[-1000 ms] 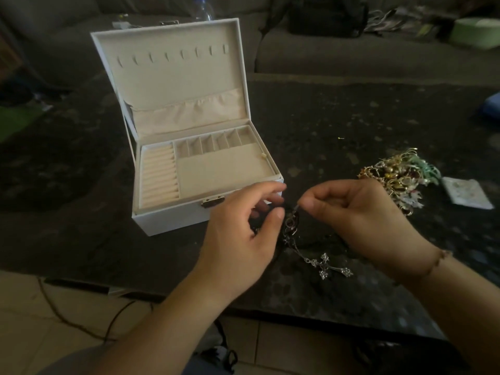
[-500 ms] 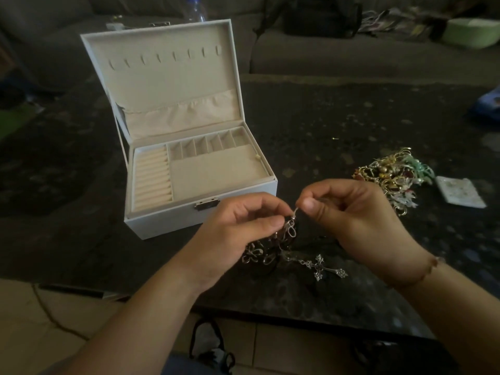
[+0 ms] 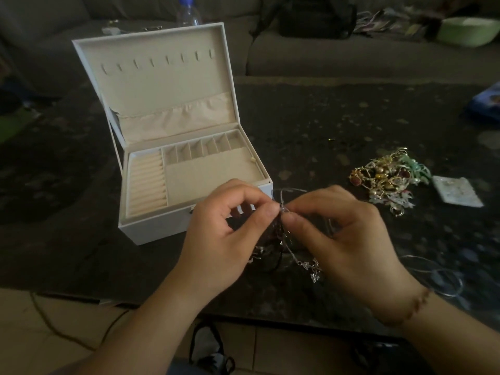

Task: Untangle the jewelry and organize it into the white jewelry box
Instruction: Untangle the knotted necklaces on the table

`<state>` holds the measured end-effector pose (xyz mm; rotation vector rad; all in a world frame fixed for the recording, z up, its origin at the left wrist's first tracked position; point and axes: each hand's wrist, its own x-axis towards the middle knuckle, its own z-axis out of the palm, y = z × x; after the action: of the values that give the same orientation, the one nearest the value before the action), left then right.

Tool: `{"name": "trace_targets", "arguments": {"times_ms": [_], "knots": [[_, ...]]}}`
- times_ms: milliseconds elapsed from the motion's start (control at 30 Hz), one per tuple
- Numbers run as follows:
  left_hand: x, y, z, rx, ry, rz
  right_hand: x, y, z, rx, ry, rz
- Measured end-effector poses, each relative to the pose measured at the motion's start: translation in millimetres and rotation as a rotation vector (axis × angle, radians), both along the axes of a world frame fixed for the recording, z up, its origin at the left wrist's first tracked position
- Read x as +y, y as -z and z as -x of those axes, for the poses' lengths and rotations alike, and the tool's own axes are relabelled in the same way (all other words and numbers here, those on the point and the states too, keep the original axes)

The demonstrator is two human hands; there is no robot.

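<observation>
The white jewelry box stands open on the dark table, its lid upright and its beige compartments holding nothing I can see. Just in front of its right corner my left hand and my right hand meet, both pinching the top of a tangled silver necklace. The tangle hangs down between my hands, with a small cross pendant at its low end. A heap of gold, red and green jewelry lies on the table to the right of my hands.
A small white card lies right of the heap, and thin silver hoops lie by my right wrist. A blue object sits at the table's right edge. Behind the table is a grey sofa with a bottle and a green bowl.
My left hand has gone from reaching with loose fingers to pinching the necklace against my right fingertips. The tangle has been lifted higher and the cross now hangs closer to my right hand.
</observation>
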<state>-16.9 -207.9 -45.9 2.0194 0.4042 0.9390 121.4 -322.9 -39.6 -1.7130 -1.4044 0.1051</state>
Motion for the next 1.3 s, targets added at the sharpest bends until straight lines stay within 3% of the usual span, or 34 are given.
{"name": "trace_targets", "arguments": {"times_ms": [133,267,500,700,833,967,1100,1300], "knots": [[3.9,1.1,1.7,-0.018,-0.015,0.009,-0.5,0.4,-1.9,0.033,-0.078,-0.054],[10.7,2.0,3.8,-0.037,-0.159,0.09,-1.6,0.6,-2.4,0.047,-0.12,-0.096],[3.9,3.0,3.7,0.039,-0.205,0.163,0.4,-1.7,1.6,0.666,-0.229,-0.032],[-9.2,-0.9,2.7,0.072,0.02,-0.085,3.6,-2.3,0.6,0.966,-0.197,-0.006],[-8.4,-0.7,1.8,0.03,0.029,-0.029,3.7,-4.2,-1.0,0.901,-0.163,0.009],[-3.0,0.6,3.8,-0.009,0.137,0.287,3.5,-4.5,-2.7,0.838,-0.2,0.047],[1.6,1.1,3.9,-0.061,0.223,0.525,2.7,-2.4,-3.9,0.903,-0.278,0.022],[0.9,0.3,3.9,-0.02,0.199,0.415,0.9,2.2,-6.6,0.879,-0.339,-0.003]]}}
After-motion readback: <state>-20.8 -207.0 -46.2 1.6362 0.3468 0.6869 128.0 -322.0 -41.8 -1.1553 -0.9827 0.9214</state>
